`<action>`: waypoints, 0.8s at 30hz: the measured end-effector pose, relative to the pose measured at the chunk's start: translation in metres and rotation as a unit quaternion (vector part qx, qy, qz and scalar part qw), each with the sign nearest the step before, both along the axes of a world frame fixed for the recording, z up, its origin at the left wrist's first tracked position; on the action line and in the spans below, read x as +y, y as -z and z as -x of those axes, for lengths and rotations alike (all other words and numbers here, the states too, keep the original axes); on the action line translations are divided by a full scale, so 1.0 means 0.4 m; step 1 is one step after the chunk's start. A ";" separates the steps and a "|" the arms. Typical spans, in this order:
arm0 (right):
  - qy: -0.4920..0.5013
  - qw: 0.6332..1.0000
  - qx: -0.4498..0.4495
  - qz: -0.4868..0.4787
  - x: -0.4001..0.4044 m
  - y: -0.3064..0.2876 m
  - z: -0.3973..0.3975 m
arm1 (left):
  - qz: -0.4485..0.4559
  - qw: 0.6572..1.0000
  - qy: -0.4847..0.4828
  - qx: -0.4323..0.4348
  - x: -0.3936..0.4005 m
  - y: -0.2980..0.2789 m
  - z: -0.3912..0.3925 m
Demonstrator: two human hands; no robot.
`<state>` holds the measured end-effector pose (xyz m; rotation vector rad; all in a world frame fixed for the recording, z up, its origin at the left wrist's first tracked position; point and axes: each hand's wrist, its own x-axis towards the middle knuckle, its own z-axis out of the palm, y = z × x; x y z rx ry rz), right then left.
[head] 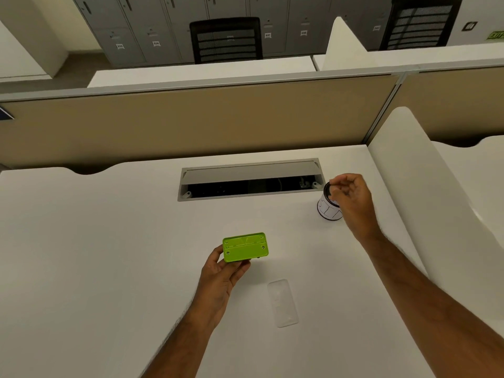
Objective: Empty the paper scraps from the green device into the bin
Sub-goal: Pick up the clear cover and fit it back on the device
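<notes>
The green device (245, 247), a small flat rectangular box, is held by its left end in my left hand (221, 279), with its underside facing up, just above the white desk (109, 241). A small white cylindrical bin (327, 210) with a dark rim stands at the right, next to the cable tray. My right hand (351, 200) hovers over the bin's mouth with its fingertips pinched together; whether paper scraps are between them is too small to tell. A clear plastic cover (282, 302) lies flat on the desk near my left hand.
A grey cable tray (249, 170) with its flap open is sunk into the desk behind the device. A beige partition (191, 121) closes the far edge, and a white divider (409, 173) rises on the right. Office chairs and grey lockers stand beyond.
</notes>
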<state>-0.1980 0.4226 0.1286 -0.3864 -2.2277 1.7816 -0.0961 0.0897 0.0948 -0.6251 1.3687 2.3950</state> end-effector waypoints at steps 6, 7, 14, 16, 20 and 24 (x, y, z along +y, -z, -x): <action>-0.032 0.998 -0.060 0.012 -0.103 0.079 -0.110 | 0.000 1.000 -0.006 0.006 -0.020 -0.009 -0.042; -0.044 0.996 -0.073 0.008 -0.119 0.097 -0.131 | -0.002 1.000 -0.005 0.007 -0.023 -0.010 -0.051; -0.107 0.970 -0.197 -0.095 -0.206 0.227 -0.288 | -0.002 1.000 -0.004 0.011 -0.053 -0.010 -0.119; -0.108 0.961 -0.214 -0.139 -0.230 0.248 -0.330 | 0.000 1.000 -0.004 0.008 -0.058 -0.012 -0.136; -0.142 0.941 -0.230 -0.206 -0.280 0.265 -0.414 | 0.010 1.000 -0.004 0.007 -0.074 -0.008 -0.169; -0.159 0.907 -0.264 -0.288 -0.313 0.263 -0.467 | 0.014 1.000 -0.003 0.006 -0.090 -0.014 -0.204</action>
